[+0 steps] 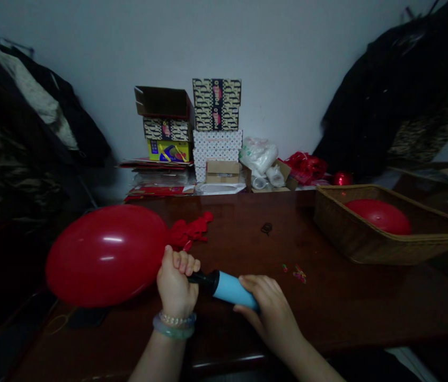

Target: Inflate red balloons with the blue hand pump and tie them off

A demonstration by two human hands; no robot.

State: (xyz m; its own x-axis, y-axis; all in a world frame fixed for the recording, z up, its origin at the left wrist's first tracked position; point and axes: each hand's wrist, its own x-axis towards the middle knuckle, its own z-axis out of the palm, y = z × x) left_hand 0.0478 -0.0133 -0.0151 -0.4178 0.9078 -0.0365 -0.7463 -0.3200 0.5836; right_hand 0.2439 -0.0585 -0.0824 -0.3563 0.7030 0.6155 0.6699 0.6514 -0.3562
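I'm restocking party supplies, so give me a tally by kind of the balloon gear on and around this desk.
Inflated red balloons: 2, one at the left hand, one in the wicker basket
Heaps of flat red balloons: 1
Blue hand pumps, under the right hand: 1
Wicker baskets: 1
Total: 5

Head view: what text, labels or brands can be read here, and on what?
"POMELO", red, running vertically: patterned box topping the stack at the wall.
The box below it seems to carry the same word, blurred.
Yellow box print: unreadable.
Blue pump, red balloon: no text.
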